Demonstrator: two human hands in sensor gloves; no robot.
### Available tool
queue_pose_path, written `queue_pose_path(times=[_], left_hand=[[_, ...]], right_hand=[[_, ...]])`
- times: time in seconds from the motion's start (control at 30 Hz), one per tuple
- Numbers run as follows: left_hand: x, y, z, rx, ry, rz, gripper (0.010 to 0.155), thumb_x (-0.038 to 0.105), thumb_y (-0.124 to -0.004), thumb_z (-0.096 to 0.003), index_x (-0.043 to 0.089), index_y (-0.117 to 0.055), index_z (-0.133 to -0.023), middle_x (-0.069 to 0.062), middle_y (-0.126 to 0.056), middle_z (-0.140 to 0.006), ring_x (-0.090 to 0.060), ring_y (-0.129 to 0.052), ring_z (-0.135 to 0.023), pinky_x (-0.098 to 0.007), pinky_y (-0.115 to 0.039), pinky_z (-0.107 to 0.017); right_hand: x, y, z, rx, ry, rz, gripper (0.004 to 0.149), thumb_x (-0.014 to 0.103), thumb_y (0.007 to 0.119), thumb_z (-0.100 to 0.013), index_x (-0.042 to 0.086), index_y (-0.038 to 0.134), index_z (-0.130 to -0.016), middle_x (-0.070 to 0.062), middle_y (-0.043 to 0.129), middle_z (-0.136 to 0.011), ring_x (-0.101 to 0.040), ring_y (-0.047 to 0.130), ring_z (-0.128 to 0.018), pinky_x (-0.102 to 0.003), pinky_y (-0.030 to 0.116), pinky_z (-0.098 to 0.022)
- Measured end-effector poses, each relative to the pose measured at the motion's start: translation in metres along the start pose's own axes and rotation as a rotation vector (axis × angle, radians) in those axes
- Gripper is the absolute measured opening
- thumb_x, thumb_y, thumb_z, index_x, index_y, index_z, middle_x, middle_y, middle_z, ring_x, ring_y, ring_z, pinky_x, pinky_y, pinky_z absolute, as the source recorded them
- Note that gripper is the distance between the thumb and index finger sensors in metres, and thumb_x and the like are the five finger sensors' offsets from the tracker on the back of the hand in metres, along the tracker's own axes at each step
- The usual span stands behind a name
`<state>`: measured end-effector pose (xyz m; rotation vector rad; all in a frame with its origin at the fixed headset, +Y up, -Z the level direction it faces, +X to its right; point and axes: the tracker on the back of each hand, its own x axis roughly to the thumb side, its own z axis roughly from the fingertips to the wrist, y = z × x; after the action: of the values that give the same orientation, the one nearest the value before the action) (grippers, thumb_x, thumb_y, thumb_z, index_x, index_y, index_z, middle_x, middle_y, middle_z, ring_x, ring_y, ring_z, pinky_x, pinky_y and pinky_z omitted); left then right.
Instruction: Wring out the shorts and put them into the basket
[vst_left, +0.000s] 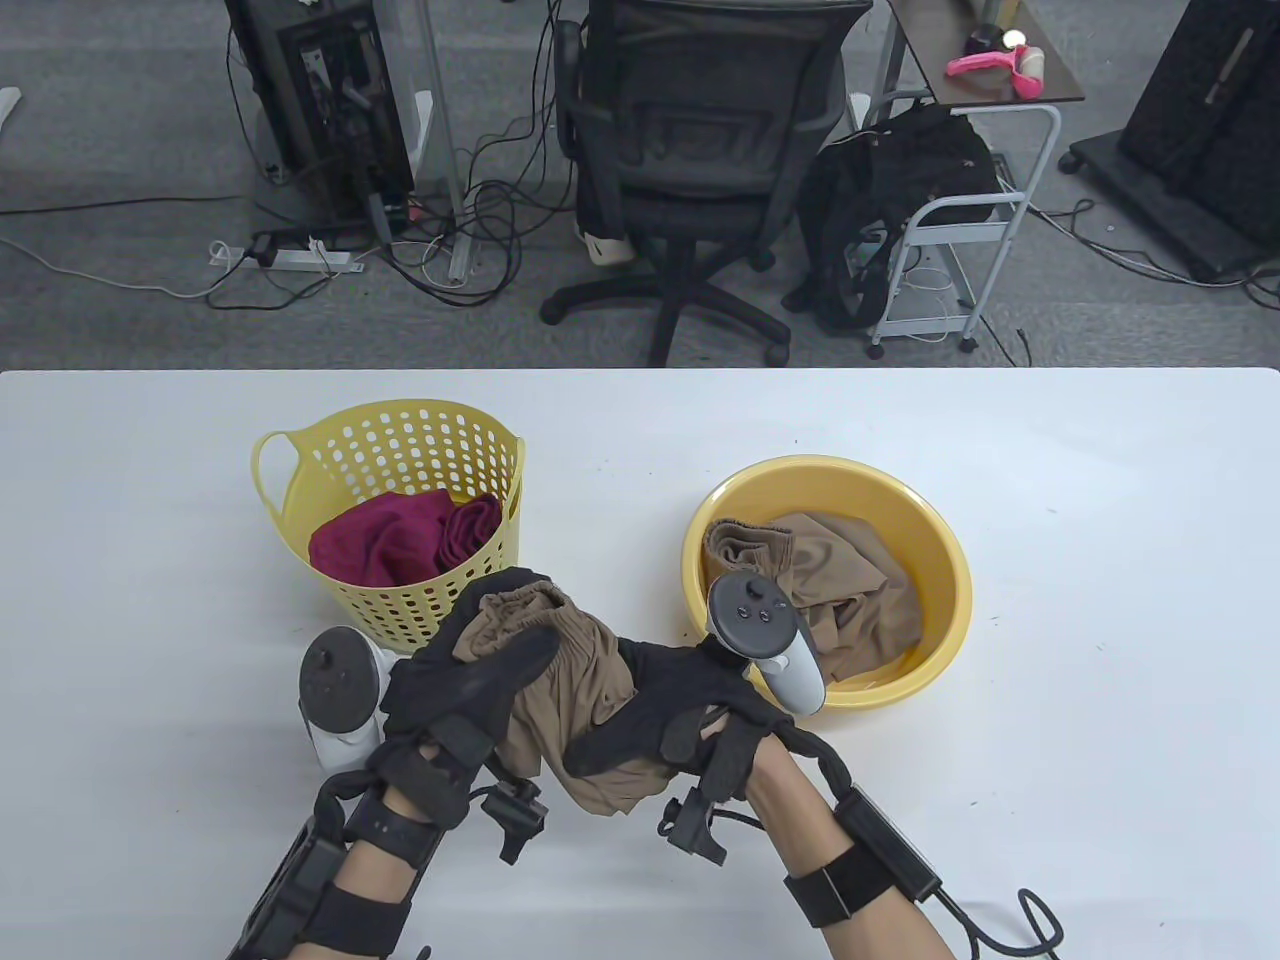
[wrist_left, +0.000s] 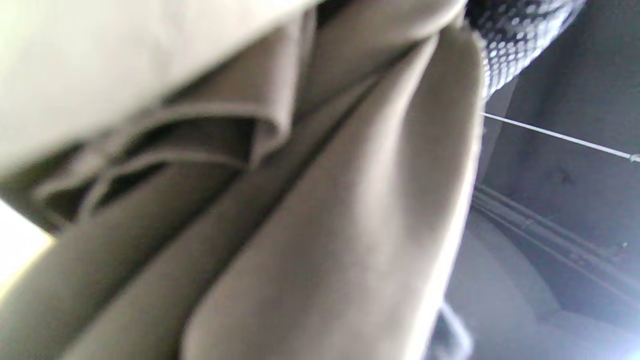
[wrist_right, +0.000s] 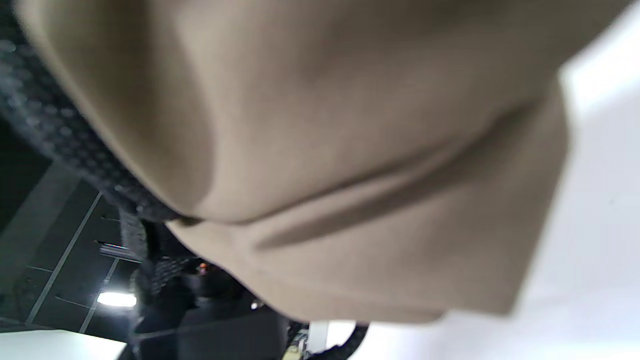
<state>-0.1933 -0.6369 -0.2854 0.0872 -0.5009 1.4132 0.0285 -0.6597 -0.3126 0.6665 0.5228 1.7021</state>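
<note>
A white surface (vst_left: 1050, 500) seen from above, with two gloved hands reaching in from the near edge. The landmark is a yellow perforated basket (vst_left: 400, 440) with a loop handle, standing left of centre. Inside it lies a bunched dark red garment (vst_left: 400, 540).

Just in front of the basket, the left hand (vst_left: 470, 680) is clenched around the upper end of a pair of tan shorts (vst_left: 570, 690), its grip wrapped over the gathered waistband. A tracker rides on the back of this hand, in front of the basket and to its left. The shorts hang twisted between both hands, lifted above the surface, close to the basket's near wall.

To the right of the basket, the right hand (vst_left: 670, 710) grasps the lower part of the same shorts, fingers curled over the cloth. Both wrist views show only blurred tan fabric (wrist_left: 320, 210) pressed close (wrist_right: 350, 150).

Further right of the basket sits a round yellow basin (vst_left: 940, 560) holding another crumpled tan garment (vst_left: 850, 590).
</note>
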Motion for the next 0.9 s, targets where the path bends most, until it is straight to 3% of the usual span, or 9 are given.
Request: queue_pose_path(times=[0.3,0.9], left_hand=[[-0.005,-0.001,0.005,0.026,0.048,-0.157,0.061,0.058,-0.083,-0.0583,0.022,-0.059,-0.102,-0.017,-0.073,-0.100,-0.045,-0.081,-0.088,-0.073,-0.055,-0.064],[-0.013,-0.003,0.007,0.058,0.140,-0.360,0.057,0.058,-0.082,-0.0595,0.013,-0.069,-0.094,-0.020,-0.090,-0.083,-0.033,-0.104,-0.058,-0.062,-0.079,-0.051]], right_hand=[[0.015,0.000,0.004,-0.094,0.026,0.316,0.079,0.046,0.109,-0.030,0.008,0.070,-0.087,0.000,0.089,-0.063,-0.015,0.093,-0.033,-0.028,0.083,-0.024],[0.041,0.018,0.010,-0.263,-0.027,0.967,0.075,0.045,0.110,-0.027,0.009,0.075,-0.083,0.002,0.091,-0.058,-0.014,0.093,-0.030,-0.029,0.083,-0.022]])
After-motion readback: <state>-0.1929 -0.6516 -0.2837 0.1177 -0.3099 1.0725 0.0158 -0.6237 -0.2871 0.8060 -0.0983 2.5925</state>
